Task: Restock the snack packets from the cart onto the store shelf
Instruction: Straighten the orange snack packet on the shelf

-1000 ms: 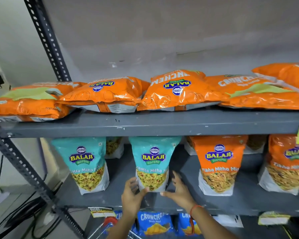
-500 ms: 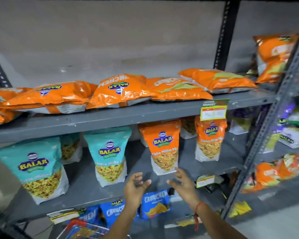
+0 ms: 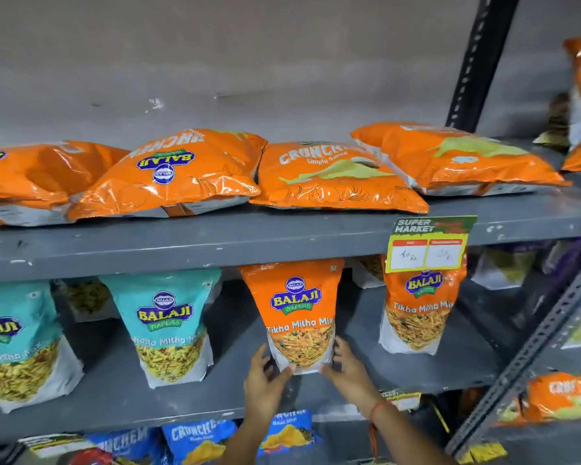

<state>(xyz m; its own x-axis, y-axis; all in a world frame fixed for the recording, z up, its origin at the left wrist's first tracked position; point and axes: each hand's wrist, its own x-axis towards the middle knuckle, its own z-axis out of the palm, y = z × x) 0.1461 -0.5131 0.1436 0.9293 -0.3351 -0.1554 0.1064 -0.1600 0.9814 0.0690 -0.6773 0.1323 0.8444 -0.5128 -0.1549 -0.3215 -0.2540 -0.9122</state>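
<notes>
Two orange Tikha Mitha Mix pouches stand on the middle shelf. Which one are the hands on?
The left orange pouch, beside the teal pouch. The left hand and right hand cup its base; the other orange pouch, under the price tag, stands untouched.

Yellow-green price tag (image 3: 428, 245), grey wall (image 3: 249, 62)

— What colours sit below the grey shelf (image 3: 215, 243)?
— Teal pouches (image 3: 168, 327), orange pouches (image 3: 299, 313), blue-and-yellow logos.
— And on it?
— Glossy orange bags (image 3: 332, 176) with pale green patches.
</notes>
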